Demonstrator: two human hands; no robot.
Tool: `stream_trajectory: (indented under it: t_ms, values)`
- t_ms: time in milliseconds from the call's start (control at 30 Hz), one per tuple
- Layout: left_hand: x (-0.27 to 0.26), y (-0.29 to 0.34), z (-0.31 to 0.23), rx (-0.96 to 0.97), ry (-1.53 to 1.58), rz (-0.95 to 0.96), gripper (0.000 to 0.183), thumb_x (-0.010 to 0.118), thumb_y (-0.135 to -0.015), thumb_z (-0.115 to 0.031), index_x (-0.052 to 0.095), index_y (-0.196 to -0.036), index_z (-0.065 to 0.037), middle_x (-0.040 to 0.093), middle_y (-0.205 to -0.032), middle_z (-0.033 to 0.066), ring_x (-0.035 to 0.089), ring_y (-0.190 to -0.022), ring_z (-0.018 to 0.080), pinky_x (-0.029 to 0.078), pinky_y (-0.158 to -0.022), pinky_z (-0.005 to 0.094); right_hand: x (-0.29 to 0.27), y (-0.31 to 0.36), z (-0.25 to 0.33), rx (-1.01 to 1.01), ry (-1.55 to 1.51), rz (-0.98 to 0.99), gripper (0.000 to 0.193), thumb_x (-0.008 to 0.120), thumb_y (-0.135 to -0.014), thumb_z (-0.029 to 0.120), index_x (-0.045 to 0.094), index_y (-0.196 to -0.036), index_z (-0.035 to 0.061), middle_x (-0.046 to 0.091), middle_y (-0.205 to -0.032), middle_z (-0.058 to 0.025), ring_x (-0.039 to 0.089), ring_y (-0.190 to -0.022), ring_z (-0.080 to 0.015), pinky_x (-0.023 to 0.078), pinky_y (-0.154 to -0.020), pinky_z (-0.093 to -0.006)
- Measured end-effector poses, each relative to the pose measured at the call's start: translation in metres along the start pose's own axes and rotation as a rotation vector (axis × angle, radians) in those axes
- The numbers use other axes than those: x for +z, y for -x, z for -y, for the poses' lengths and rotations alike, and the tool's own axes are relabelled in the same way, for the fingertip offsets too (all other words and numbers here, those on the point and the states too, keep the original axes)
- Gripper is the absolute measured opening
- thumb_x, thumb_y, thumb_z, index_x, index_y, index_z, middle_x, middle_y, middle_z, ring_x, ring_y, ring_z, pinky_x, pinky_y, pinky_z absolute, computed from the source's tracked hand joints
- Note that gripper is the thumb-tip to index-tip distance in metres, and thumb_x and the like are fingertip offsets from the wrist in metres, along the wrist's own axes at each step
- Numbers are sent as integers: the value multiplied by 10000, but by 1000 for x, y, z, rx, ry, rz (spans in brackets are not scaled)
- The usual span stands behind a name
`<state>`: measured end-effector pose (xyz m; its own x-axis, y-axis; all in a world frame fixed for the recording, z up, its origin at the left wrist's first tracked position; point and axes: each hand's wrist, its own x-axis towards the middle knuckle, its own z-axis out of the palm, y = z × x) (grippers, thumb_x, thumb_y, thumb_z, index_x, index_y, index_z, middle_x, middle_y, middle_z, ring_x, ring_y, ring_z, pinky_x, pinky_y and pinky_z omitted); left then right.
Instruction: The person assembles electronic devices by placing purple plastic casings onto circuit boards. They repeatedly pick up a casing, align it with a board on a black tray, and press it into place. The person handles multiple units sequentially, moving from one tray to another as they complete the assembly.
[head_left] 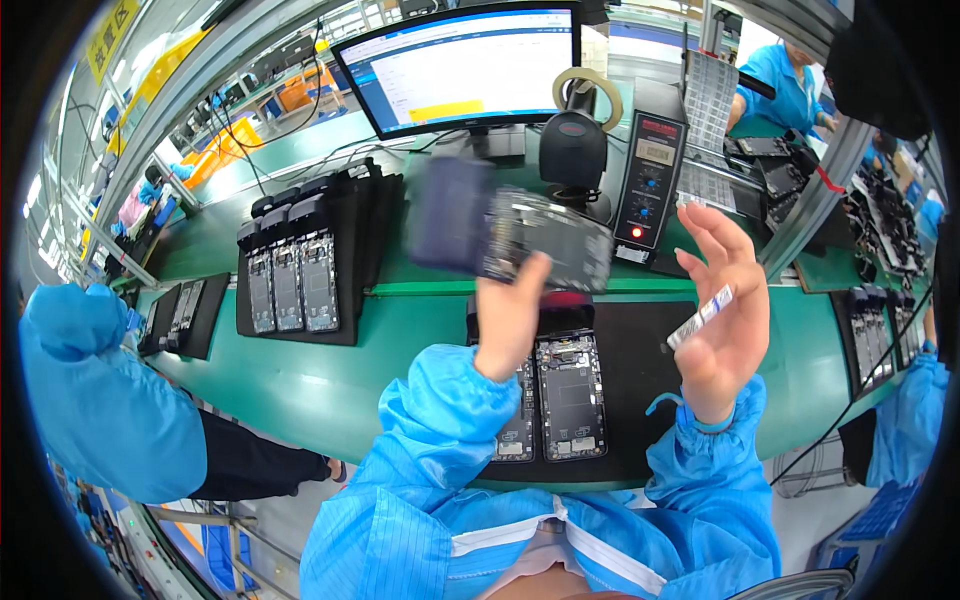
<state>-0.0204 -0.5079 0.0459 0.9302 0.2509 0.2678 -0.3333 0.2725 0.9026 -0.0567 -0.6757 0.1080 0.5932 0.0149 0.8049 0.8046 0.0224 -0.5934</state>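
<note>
My left hand (512, 315) grips an opened phone (560, 240), thumb over its exposed inner side. A dark part (450, 213), smeared by motion, hangs at the phone's left end. Raised at the right, my right hand (722, 290) holds a small white printed label (700, 317) across its thumb side, the other fingers curled and apart above it. Below my hands, another opened phone (571, 397) lies on a black mat (640, 400); a further one (517, 425) beside it is partly hidden by my left sleeve.
A monitor (460, 70), a barcode scanner (573, 150) with a tape roll (612, 95) behind it, and a black control box (650, 180) stand at the back. Opened phones (288, 285) lie on a black mat at left. People in blue work at both sides.
</note>
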Motion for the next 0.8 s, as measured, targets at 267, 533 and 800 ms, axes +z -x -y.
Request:
stream_trajectory:
  t_ms: [267, 533, 800]
  values:
    - [9, 27, 4, 226, -232, 439, 395, 569, -683, 7, 502, -1072, 8, 550, -982, 150, 559, -866, 281, 449, -745, 323, 14, 8, 2, -132, -280, 196, 420, 731, -669, 268, 417, -840, 49, 240, -1263, -345, 351, -1159, -416, 308, -923, -479]
    - [4, 19, 3, 324, -426, 506, 418, 523, -680, 41, 491, -1094, 0, 552, -975, 154, 558, -845, 288, 448, -727, 329, 18, 6, 2, -40, -159, 102, 354, 709, -690, 234, 471, -824, 10, 327, -1228, -312, 439, -1088, -363, 326, -912, -436]
    - [7, 23, 2, 285, -394, 492, 398, 527, -668, 39, 510, -1064, 2, 560, -966, 148, 560, -838, 288, 453, -724, 339, 12, 3, 2, -81, -3, 152, 345, 735, -650, 153, 476, -827, 10, 358, -1211, -289, 460, -1067, -325, 397, -849, -392]
